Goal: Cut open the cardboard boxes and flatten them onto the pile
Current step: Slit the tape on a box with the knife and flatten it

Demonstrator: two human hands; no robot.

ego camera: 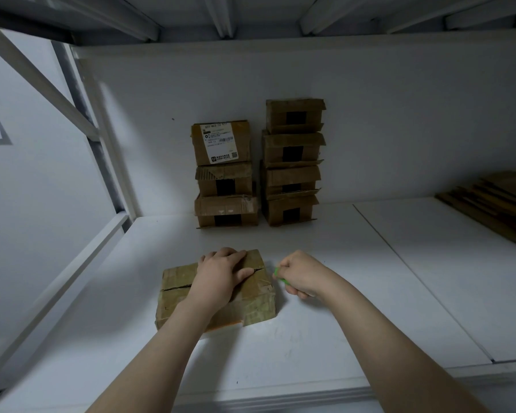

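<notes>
Nearest the camera, two bare forearms stretched out over the front edge of the white bench. Pressed the left hand flat on top of a taped cardboard box, fingers straight and spread, thumb lying right by the centre seam. Gripped a small green cutter in the right hand, fingers curled round it, just beside the box's right edge and not touching the cardboard; blade too small to make out. Showed a dark slit along the seam either side of the left hand, so probably about to slice the tape. Main danger, as judged: that thumb sitting on the very line to be cut, where a pull toward it, or a jerk as the tape gave, could have nicked it. Could also have skidded on the smooth bench under a one-handed hold and sent the cutter off line. Might have snagged in the layered tape and called for force, raising the same risk. Further back against the wall, a shorter left stack and a taller right stack of boxes, the right one unevenly piled and liable to topple if bumped. Well apart at far right, the pile of flattened cardboard.
</notes>
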